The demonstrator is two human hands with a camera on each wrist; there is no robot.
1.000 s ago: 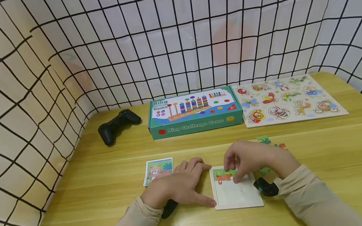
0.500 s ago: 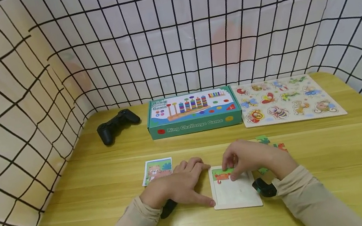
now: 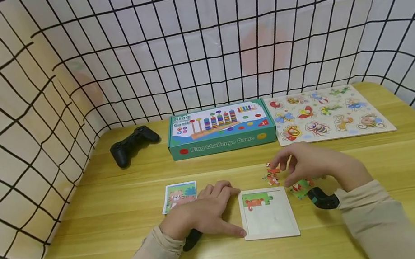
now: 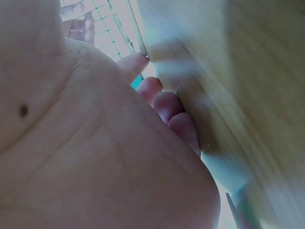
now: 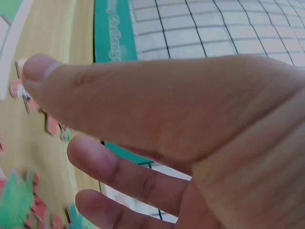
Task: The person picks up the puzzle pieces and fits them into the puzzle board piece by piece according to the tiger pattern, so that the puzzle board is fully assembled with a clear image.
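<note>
A white puzzle board (image 3: 268,224) lies on the table, with joined green-and-orange puzzle pieces (image 3: 255,200) in its upper left corner. My left hand (image 3: 209,214) lies flat at the board's left side, thumb and index fingertips right at its edge. To the upper right, my right hand (image 3: 312,162) hovers among loose puzzle pieces (image 3: 272,177), its thumb and fingers apart. In the right wrist view nothing shows between the thumb (image 5: 40,69) and the other fingers. More loose pieces (image 3: 301,188) lie partly hidden under that hand.
A small picture card of a cat-like animal (image 3: 180,195) lies beyond the left hand. Along the back stand a black game controller (image 3: 133,145), a green Ring Challenge Game box (image 3: 221,129) and a wooden insect puzzle board (image 3: 328,114). Black-lined white cloth (image 3: 196,39) closes off the rear.
My right hand has let go of the piece on the board and moved right, over the loose pieces. The placed pieces now show uncovered. My left hand stays at the board's edge.
</note>
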